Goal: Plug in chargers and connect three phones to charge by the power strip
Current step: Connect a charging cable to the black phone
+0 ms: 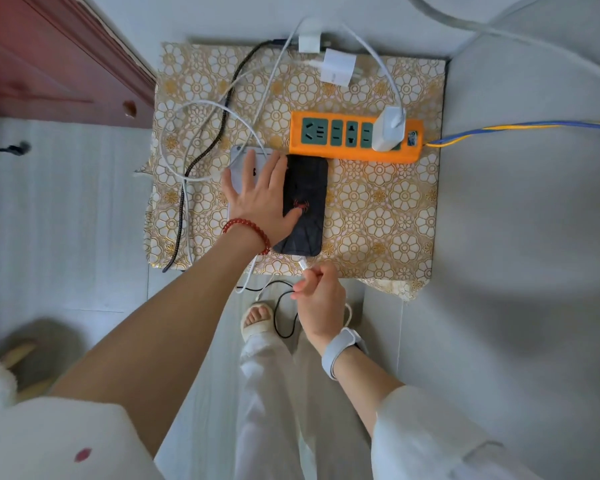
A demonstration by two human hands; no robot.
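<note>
An orange power strip point(355, 157) lies on a small table with a floral cloth point(378, 209). One white charger point(388, 129) is plugged into its right end. Two more white chargers point(336, 67) lie loose at the table's far edge. A black phone point(309, 188) lies below the strip, beside a white phone point(238, 168). My left hand point(260, 195) rests flat across both phones, fingers spread. My right hand point(317, 292) pinches a white cable plug point(303, 264) just at the black phone's near end; whether it is inserted I cannot tell.
A black braided cable point(205, 147) and white cables point(174, 140) loop over the table's left half. A blue-yellow cord point(516, 128) runs right from the strip. A wooden cabinet point(49, 57) stands at the left. My slippered foot point(257, 320) is below the table edge.
</note>
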